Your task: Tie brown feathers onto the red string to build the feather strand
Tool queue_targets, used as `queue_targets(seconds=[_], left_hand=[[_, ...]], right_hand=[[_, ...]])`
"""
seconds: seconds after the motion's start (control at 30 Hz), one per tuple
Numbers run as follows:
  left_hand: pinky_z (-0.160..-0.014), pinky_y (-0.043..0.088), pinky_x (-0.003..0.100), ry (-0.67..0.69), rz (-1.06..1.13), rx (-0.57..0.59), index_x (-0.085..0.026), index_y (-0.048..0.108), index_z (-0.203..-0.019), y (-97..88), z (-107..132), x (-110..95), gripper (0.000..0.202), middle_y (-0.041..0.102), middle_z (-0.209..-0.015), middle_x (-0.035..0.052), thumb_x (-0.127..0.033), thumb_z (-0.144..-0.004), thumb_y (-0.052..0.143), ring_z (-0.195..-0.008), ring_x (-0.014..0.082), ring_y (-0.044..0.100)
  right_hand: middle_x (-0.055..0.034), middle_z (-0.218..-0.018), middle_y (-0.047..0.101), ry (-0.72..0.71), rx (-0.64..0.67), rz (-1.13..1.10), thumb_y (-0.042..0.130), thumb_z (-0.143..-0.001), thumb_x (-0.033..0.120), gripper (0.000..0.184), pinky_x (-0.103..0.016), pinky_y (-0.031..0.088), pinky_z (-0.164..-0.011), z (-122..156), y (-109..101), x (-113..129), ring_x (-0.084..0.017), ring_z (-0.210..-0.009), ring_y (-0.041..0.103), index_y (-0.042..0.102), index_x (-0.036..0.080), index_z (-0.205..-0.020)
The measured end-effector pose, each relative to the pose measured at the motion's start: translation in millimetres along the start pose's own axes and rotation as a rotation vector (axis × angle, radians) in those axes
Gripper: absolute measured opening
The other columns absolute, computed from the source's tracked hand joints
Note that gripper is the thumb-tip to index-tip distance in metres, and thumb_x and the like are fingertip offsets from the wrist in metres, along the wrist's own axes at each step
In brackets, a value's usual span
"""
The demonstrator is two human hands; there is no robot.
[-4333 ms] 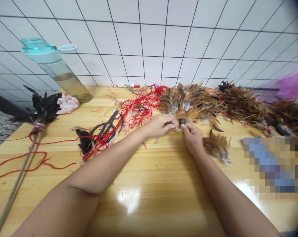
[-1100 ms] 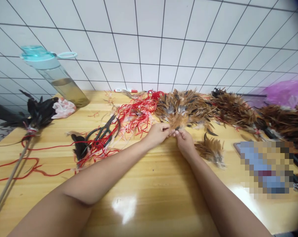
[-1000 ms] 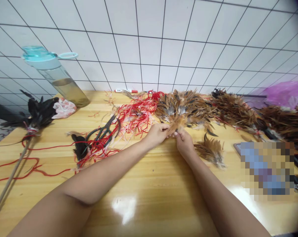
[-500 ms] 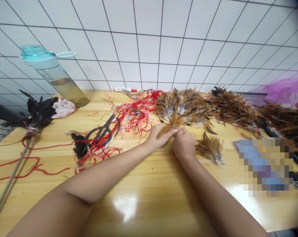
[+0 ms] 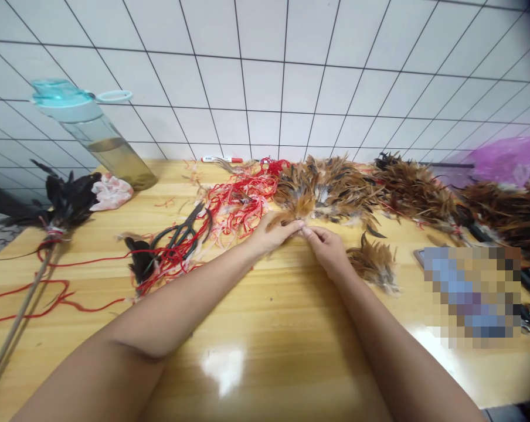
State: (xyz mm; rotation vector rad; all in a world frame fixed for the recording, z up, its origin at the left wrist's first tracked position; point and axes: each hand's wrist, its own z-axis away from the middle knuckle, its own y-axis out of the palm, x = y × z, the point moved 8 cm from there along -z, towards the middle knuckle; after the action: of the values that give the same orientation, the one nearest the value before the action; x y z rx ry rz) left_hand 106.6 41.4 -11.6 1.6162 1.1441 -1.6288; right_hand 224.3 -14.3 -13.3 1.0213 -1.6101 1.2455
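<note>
My left hand [image 5: 276, 233] is closed around a small bunch of brown feathers [image 5: 303, 206], whose tips fan out away from me. My right hand [image 5: 329, 246] pinches with thumb and forefinger at the quill end of that bunch, close against the left fingertips. Beyond both hands lies a large heap of brown and black feathers [image 5: 339, 187]. A smaller clump of brown feathers [image 5: 374, 262] rests on the table just right of my right hand. Tangled red string [image 5: 247, 202] spreads behind my left forearm.
Black scissors [image 5: 183, 233] lie among red string at left. Further left, a stick [image 5: 21, 322] bears tied black feathers [image 5: 74, 196]. A water bottle [image 5: 102, 140] and a marker [image 5: 221, 159] are near the tiled wall. At right are a blurred-out flat object [image 5: 471, 293] and a pink bag [image 5: 511, 161].
Both hands have shifted slightly left with the feather bunch. My right hand has gone from a fist-like grip to a pinch, its back turned lower and its wrist straighter.
</note>
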Motion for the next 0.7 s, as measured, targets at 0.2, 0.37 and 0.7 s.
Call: queue_targets(seconds=[0.2, 0.37, 0.7], left_hand=[[-0.056, 0.035, 0.023, 0.061, -0.079, 0.060, -0.013, 0.064, -0.069, 0.3, 2, -12, 0.033, 0.055, -0.060, -0.0009, -0.044, -0.079, 0.062, -0.059, 0.0102, 0.048], [-0.061, 0.040, 0.023, 0.111, -0.054, 0.108, -0.012, 0.066, -0.074, 6.4, 3, -15, 0.032, 0.060, -0.068, 0.0002, -0.044, -0.079, 0.062, -0.065, 0.0109, 0.052], [-0.073, 0.049, 0.028, -0.097, 0.286, 0.172, -0.012, 0.068, -0.078, 19.3, 8, 0, 0.035, 0.068, -0.078, 0.0043, -0.046, -0.069, 0.073, -0.074, 0.0147, 0.061]], right_hand=[[0.0000, -0.063, 0.060, 0.128, 0.051, -0.201, 0.069, -0.069, 0.044, 0.027, -0.028, 0.042, -0.060, -1, 1, -9, -0.016, -0.066, 0.054, 0.071, 0.019, -0.080], [0.0017, -0.058, 0.054, 0.142, 0.061, -0.242, 0.069, -0.068, 0.044, 0.026, -0.026, 0.039, -0.058, -2, 5, -11, -0.015, -0.063, 0.051, 0.067, 0.019, -0.073], [0.0028, -0.061, 0.052, 0.173, 0.185, -0.301, 0.073, -0.062, 0.055, 0.040, -0.024, 0.029, -0.055, 3, 7, -5, -0.009, -0.056, 0.038, 0.062, 0.017, -0.067]])
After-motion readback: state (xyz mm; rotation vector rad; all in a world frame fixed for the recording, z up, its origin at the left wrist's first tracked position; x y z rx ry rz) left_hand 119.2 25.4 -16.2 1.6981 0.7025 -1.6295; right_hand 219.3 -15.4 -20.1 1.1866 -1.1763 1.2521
